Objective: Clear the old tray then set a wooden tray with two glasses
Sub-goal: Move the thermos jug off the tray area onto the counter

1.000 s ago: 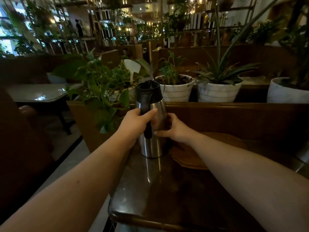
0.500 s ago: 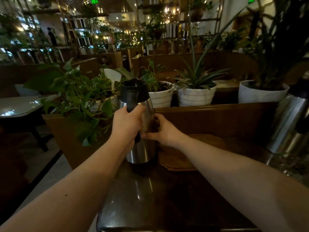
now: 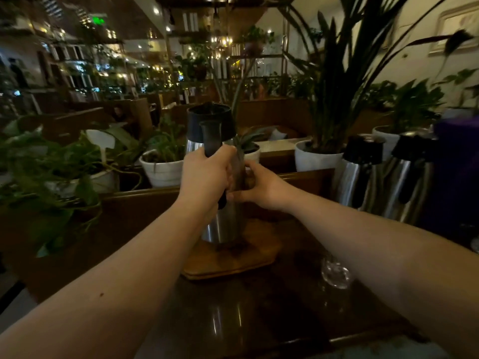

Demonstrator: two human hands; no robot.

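Two hands hold one steel flask [image 3: 220,224] upright over the wooden tray [image 3: 233,260]. The flask's base stands on or just above the tray's far part; the dim light does not show whether they touch. The left hand [image 3: 204,174] is closed around the flask's black handle [image 3: 211,141], fingers wrapped from the left, and the black lid [image 3: 211,123] rises just above its knuckles. The right hand [image 3: 264,187] presses against the flask's right side, fingers curled onto the metal body, touching the left hand's fingertips.

The tray lies below both hands on a dark glossy table [image 3: 259,320], its near edge toward the wearer. Below the right forearm and to the right of the tray, a clear glass [image 3: 334,274] stands on the table, blurred.

Well to the right of the right hand stand two more steel flasks with black tops [image 3: 363,172] [image 3: 407,182], side by side against a purple box [image 3: 456,172]. Beyond the hands runs a wooden partition [image 3: 145,198] topped with white plant pots [image 3: 163,172] [image 3: 316,158]. To the left of the left hand spreads a leafy vine plant [image 3: 51,182]. Farther off, the dining room is dim, with small lights and more greenery.
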